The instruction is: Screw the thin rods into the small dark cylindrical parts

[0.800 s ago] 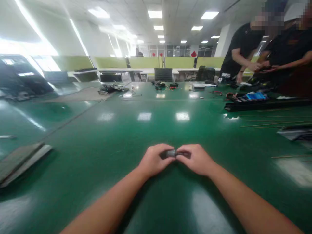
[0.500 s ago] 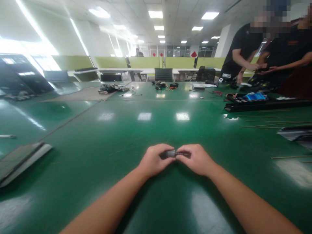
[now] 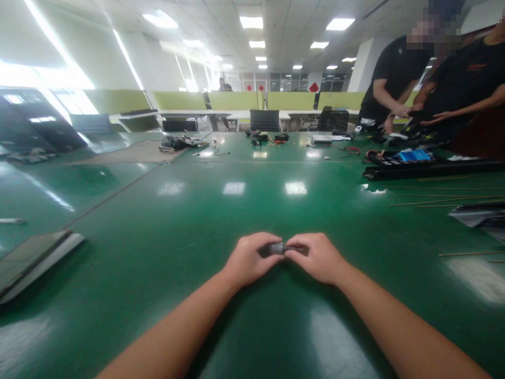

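Over the green table [image 3: 221, 221], my two hands meet around a small grey cylinder [image 3: 276, 248] with a thin dark rod [image 3: 291, 248] coming out of its right end. My left hand [image 3: 254, 259] is closed on the cylinder between thumb and fingers, and its left end is hidden in the palm. Thumb and forefinger of my right hand [image 3: 313, 257] pinch the rod close to where it meets the cylinder. The pair lies roughly level; its exact kind is too small to make out.
A flat grey panel [image 3: 35, 260] lies at the left. Thin rods [image 3: 450, 199] and a long black rail [image 3: 418, 171] are at the right. Loose parts [image 3: 181, 142] sit along the far side. Two people in black [image 3: 394, 79] stand at the far right, handling something dark.
My hands and the cylinder with its rod look almost the same. At the far right, the two people's hands have shifted slightly.
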The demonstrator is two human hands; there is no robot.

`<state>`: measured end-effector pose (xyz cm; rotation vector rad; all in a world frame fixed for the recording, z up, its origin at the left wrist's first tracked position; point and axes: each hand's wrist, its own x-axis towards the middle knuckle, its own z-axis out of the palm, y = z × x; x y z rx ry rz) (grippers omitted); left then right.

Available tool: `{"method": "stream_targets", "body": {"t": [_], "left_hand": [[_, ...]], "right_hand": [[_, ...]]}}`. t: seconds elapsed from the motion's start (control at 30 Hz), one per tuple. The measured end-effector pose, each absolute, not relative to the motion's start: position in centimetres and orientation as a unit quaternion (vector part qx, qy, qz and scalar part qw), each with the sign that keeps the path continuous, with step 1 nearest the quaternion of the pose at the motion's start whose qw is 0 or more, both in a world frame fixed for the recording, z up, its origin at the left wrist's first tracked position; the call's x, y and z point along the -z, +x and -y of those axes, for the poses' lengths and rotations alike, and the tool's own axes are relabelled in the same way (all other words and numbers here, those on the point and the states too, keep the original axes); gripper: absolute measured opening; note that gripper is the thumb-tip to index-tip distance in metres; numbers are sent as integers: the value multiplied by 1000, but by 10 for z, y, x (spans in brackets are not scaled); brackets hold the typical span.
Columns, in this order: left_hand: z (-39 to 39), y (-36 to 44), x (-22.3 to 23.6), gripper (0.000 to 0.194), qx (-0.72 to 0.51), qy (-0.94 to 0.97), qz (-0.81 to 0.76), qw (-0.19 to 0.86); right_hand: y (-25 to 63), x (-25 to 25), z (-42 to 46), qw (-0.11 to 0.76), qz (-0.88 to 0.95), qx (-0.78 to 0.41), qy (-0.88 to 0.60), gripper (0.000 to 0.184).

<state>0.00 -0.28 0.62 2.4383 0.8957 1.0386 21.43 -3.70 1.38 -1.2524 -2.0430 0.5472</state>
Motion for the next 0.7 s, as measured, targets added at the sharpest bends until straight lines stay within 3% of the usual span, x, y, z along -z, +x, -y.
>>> {"method": "stream_targets", "body": {"t": [0.7], "left_hand": [[2, 0, -8, 25, -374, 858, -311, 165]], "right_hand": [[215, -14, 38, 340, 780, -213, -480, 9]]}}
